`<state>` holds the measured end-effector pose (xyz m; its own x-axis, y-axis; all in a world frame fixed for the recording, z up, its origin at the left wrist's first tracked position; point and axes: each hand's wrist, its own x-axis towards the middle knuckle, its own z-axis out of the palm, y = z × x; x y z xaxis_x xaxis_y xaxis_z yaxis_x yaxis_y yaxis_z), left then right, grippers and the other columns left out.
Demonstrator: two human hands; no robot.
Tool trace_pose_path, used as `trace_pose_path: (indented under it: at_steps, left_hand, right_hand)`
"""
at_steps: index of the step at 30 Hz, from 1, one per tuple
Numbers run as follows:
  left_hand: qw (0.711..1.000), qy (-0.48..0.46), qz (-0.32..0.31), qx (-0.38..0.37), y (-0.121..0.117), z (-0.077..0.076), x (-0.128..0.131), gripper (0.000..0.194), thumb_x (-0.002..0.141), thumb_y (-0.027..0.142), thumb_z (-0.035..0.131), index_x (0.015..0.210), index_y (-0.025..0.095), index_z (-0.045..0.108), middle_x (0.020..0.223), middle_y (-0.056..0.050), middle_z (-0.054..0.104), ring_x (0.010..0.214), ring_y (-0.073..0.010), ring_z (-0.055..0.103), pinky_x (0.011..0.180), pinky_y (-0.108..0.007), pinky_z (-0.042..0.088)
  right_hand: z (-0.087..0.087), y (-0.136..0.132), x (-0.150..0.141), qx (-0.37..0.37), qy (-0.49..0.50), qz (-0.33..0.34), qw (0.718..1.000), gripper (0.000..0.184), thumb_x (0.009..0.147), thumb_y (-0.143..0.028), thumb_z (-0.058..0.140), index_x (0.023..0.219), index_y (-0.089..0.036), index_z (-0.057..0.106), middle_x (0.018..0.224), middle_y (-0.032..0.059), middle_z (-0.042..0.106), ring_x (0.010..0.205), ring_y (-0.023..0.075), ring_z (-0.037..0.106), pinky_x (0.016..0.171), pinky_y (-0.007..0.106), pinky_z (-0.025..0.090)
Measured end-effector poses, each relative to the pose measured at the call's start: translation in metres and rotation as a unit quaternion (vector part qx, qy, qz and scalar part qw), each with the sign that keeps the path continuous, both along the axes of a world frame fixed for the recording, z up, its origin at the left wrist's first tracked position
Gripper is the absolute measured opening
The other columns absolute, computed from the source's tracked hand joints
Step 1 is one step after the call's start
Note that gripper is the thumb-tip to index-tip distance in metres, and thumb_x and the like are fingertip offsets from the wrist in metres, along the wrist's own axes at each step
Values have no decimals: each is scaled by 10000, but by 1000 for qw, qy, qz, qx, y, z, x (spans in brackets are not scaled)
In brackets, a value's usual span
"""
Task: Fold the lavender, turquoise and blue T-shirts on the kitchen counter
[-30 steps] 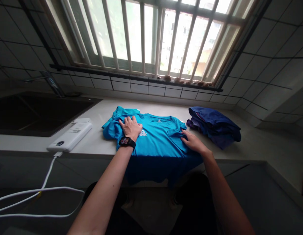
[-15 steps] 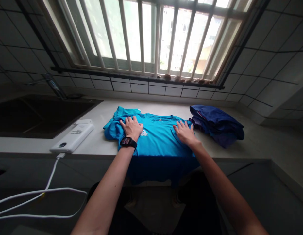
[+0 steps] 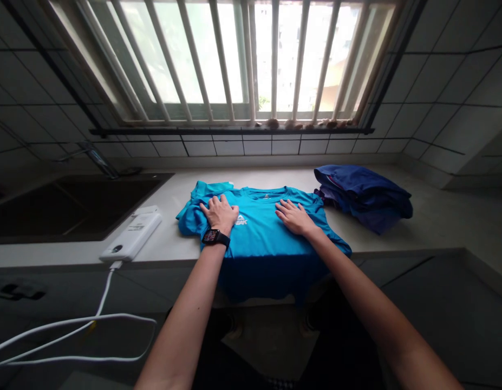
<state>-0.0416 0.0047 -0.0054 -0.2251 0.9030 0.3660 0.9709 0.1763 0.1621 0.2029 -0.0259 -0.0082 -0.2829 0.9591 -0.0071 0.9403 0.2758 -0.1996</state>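
A bright blue T-shirt [image 3: 262,235] with a white chest logo lies on the counter, its collar toward the window and its lower part hanging over the front edge. My left hand [image 3: 220,213], with a black watch on the wrist, presses on the shirt's left shoulder, fingers spread. Some fabric is bunched beside it on the left. Flat on the chest below the collar rests my right hand [image 3: 295,218], fingers stretched out. The right sleeve spreads toward the counter's front edge.
Dark blue folded clothes [image 3: 362,195] lie on the right of the counter [image 3: 429,216]. To the left are a white power bank [image 3: 132,235] with a looping white cable [image 3: 108,292], a dark sink [image 3: 72,208] and a faucet [image 3: 98,160]. A barred window [image 3: 251,65] is behind.
My right hand has moved left from the shirt's right shoulder onto the chest. The right sleeve now lies spread out to the right. My left hand stays on the left shoulder.
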Motion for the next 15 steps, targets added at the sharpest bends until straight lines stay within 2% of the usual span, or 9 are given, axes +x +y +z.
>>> trace_pose_path:
  at_steps: [5, 7, 9, 11, 13, 15]
  left_hand:
    - [999, -14, -3, -50, -4, 12, 1, 491, 925, 378, 502, 1340, 147, 627, 1427, -255, 584, 1370, -410, 509, 1192, -606, 289]
    - [995, -50, -13, -82, -6, 22, -4, 503, 932, 390, 512, 1355, 137, 613, 1449, -252, 574, 1389, -395, 509, 1183, -545, 339]
    - [992, -95, -14, -76, -9, 34, -17, 520, 944, 381, 504, 1375, 101, 578, 1452, -258, 571, 1384, -362, 530, 1155, -456, 393]
    - [991, -128, 21, -31, -15, 43, -38, 537, 949, 363, 501, 1395, 67, 536, 1455, -275, 562, 1369, -345, 552, 1117, -410, 432]
    - [985, -150, 89, 3, -22, 49, -64, 562, 918, 374, 565, 1381, 58, 529, 1449, -299, 559, 1350, -377, 565, 1076, -437, 462]
    - [972, -190, 134, -19, -28, 51, -89, 560, 839, 400, 686, 1281, 69, 594, 1358, -302, 629, 1278, -422, 609, 1001, -472, 502]
  right_hand:
    - [-3, -1, 1, 15, 30, -4, 999, 572, 1105, -394, 203, 1601, -243, 445, 1711, 47, 308, 1602, 260, 229, 1287, 536, 207]
    - [-5, -1, 3, 23, 32, -1, 999, 562, 1104, -366, 212, 1587, -236, 467, 1701, 54, 332, 1595, 260, 252, 1281, 540, 224]
    - [-7, 0, 3, 31, 33, -1, 999, 556, 1104, -341, 210, 1576, -229, 481, 1694, 62, 348, 1588, 257, 271, 1274, 547, 238]
    - [-9, 2, 4, 37, 36, 1, 999, 551, 1106, -330, 206, 1562, -226, 497, 1689, 66, 361, 1583, 251, 285, 1270, 545, 246]
    - [-11, 3, 5, 40, 42, 2, 998, 545, 1107, -324, 209, 1549, -232, 514, 1684, 66, 375, 1578, 248, 297, 1268, 539, 254]
    - [-13, 4, 5, 40, 49, 1, 998, 537, 1104, -318, 225, 1540, -237, 526, 1677, 68, 389, 1573, 252, 310, 1266, 542, 256]
